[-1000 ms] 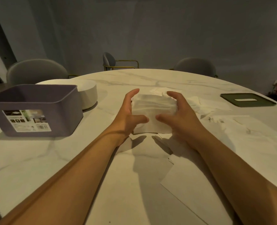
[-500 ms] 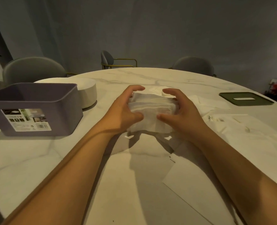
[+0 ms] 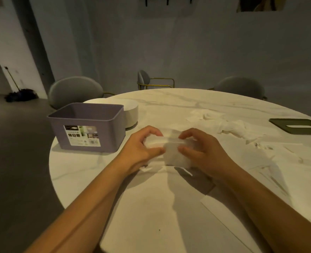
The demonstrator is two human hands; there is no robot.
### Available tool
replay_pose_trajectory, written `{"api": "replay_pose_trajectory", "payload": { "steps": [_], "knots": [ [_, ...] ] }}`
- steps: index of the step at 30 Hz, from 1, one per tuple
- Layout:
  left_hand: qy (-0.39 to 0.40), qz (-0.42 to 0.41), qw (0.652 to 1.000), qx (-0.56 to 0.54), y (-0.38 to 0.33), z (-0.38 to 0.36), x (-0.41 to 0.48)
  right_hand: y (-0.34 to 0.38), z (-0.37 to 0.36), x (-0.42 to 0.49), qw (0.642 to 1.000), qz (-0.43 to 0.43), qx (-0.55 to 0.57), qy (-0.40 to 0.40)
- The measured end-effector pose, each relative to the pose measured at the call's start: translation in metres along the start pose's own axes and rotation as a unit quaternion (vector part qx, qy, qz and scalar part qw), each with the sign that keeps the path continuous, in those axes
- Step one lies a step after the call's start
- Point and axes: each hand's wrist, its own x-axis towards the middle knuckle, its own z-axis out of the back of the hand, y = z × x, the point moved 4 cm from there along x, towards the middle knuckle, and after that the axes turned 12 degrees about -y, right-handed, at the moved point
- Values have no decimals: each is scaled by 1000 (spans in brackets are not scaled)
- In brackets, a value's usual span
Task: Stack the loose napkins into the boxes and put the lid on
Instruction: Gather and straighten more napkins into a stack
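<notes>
Now, left hand point(image 3: 142, 145) and right hand point(image 3: 204, 152) both curled round a stack of white napkins point(image 3: 171, 152), low over the marble table point(image 3: 169, 207), lidless purple box point(image 3: 89, 128) to the left, its bottom out of sight, dark green lid point(image 3: 295, 126) flat at far right, loose napkins point(image 3: 229, 125) crumpled between.

Matt plastic box point(image 3: 89, 125), soft paper napkins point(image 3: 171, 148), glossy marble-look table point(image 3: 169, 207).

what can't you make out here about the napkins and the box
- Head view, purple box: its floor is hidden by its near wall, so whether napkins lie inside cannot be told.
- Head view, napkin stack: blurred, ends covered by the left hand and right hand; count unreadable.
- Head view, box label: print too small.
</notes>
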Motion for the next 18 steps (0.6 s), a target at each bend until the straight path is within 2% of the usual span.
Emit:
{"api": "replay_pose_trajectory", "payload": {
  "steps": [4, 9, 13, 18],
  "knots": [
    [-40, 29, 998, -38, 9, 7, -4, -5, 5, 1, 999, -19, 28, -30],
    [-23, 15, 999, -39, 12, 6, -4, -12, 9, 4, 997, -44, 32, -58],
    [-4, 17, 998, -65, 12, 3, -5, -12, 8, 1, 997, -48, 47, -50],
    [-44, 9, 997, -64, 13, 1, -2, -9, 6, 0, 995, -43, 69, -51]
  ]
}}
